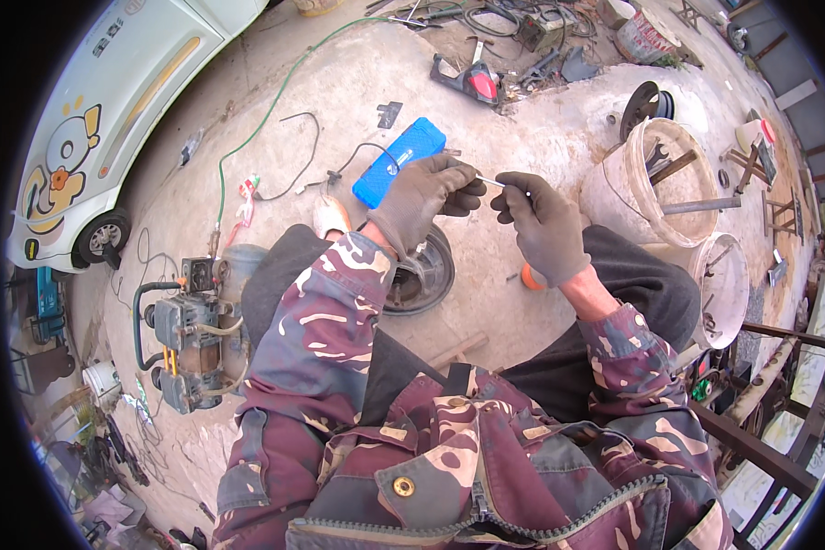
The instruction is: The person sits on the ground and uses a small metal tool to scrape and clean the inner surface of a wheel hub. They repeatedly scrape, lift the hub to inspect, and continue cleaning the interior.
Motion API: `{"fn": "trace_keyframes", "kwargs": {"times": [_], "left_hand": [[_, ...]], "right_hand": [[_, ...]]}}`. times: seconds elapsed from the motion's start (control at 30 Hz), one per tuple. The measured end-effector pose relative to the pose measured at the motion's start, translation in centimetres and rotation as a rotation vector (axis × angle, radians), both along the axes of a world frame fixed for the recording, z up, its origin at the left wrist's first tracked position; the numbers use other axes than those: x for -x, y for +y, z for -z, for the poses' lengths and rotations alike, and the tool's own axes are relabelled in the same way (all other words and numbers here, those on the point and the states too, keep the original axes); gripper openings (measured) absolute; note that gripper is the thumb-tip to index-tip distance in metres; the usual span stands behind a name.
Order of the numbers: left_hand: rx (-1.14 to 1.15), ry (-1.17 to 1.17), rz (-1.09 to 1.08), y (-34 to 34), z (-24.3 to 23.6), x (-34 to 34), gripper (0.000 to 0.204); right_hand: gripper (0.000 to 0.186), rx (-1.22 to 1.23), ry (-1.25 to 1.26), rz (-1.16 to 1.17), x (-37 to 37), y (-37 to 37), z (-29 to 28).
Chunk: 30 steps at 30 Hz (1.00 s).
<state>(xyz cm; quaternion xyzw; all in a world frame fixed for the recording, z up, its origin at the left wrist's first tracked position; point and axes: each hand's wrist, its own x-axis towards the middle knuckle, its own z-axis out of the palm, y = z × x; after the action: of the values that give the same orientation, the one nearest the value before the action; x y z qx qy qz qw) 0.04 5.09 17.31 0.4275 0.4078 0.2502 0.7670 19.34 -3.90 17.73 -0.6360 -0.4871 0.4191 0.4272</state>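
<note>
Both my hands wear grey-brown work gloves and are raised over the ground between my knees. Between them runs a thin, pale metal rod (490, 181). My left hand (422, 203) pinches one end of it, and my right hand (548, 227) closes its fingers on the other. Beyond my left hand lies a bright blue case (412, 151), partly covered by the glove. A dark round wheel (428, 280) rests on the ground below my left wrist, half hidden by my sleeve. Under my right wrist, an orange round object (533, 277) shows only partly.
An air compressor (191, 339) stands at my left, with a green hose (264, 115) running from it. A white van (128, 101) is at the upper left. Dirty white buckets (614, 197), one holding tools, stand at my right. Tools and cables (541, 37) litter the far ground.
</note>
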Motion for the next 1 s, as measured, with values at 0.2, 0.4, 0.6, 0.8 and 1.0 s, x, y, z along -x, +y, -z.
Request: {"fn": "trace_keyframes", "kwargs": {"times": [0.2, 0.4, 0.6, 0.8, 1.0], "left_hand": [[-0.076, 0.025, 0.015, 0.0, 0.5, 0.0, 0.033], [-0.07, -0.057, -0.031, 0.0, 0.5, -0.1, 0.029], [-0.149, -0.014, 0.0, 0.1, 0.4, -0.3, 0.036], [-0.186, 0.072, 0.006, 0.7, 0.3, 0.0, 0.034], [-0.239, 0.182, 0.04, 1.0, 0.1, 0.1, 0.031]], "right_hand": [[0.034, 0.192, 0.252, 0.02, 0.2, -0.1, -0.3], [0.035, 0.233, 0.398, 0.072, 1.0, 0.0, 0.1], [0.037, 0.222, 0.444, 0.056, 1.3, 0.2, 0.4], [0.038, 0.268, 0.246, 0.041, 1.4, 0.2, 0.1], [0.035, 0.264, 0.068, -0.046, 0.9, 0.2, 0.9]]}}
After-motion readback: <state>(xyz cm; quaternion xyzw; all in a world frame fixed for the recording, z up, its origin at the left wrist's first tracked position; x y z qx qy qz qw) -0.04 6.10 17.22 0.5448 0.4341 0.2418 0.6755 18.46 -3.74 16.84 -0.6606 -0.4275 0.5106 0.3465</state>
